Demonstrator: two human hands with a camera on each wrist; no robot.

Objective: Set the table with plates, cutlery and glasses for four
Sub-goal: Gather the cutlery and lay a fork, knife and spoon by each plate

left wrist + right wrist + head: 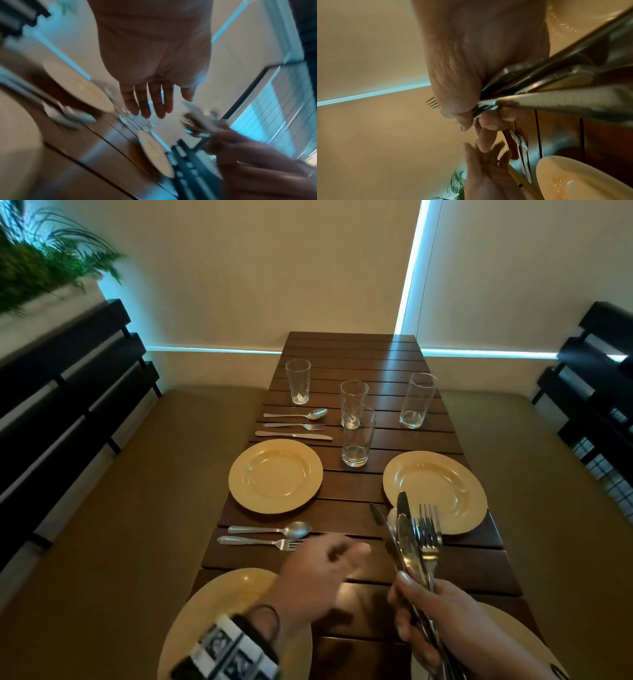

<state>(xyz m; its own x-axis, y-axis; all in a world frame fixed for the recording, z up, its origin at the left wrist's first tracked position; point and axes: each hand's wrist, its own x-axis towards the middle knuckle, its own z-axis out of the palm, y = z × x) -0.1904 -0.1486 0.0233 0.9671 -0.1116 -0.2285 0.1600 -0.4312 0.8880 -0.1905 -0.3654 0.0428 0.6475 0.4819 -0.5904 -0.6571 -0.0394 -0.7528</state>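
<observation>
My right hand (pixel 423 611) grips a bundle of cutlery (pixel 416 539), knives and forks pointing up over the near edge of the far right plate (pixel 445 474). In the right wrist view its fingers (pixel 489 121) curl round the handles (pixel 556 83). My left hand (pixel 325 563), blurred, hovers empty above the table just left of the bundle, fingers straight (pixel 149 102). A spoon (pixel 274 530) and fork (pixel 260 542) lie between the far left plate (pixel 275 475) and the near left plate (pixel 226 604). Beyond the far left plate lie a spoon, fork and knife (pixel 294 435).
A near right plate (pixel 513 642) shows under my right wrist. Several empty glasses stand further along the slatted wooden table (pixel 352 350): one far left (pixel 298 381), two in the middle (pixel 356 440), one right (pixel 416 400). Cushioned benches with dark slatted backs flank the table.
</observation>
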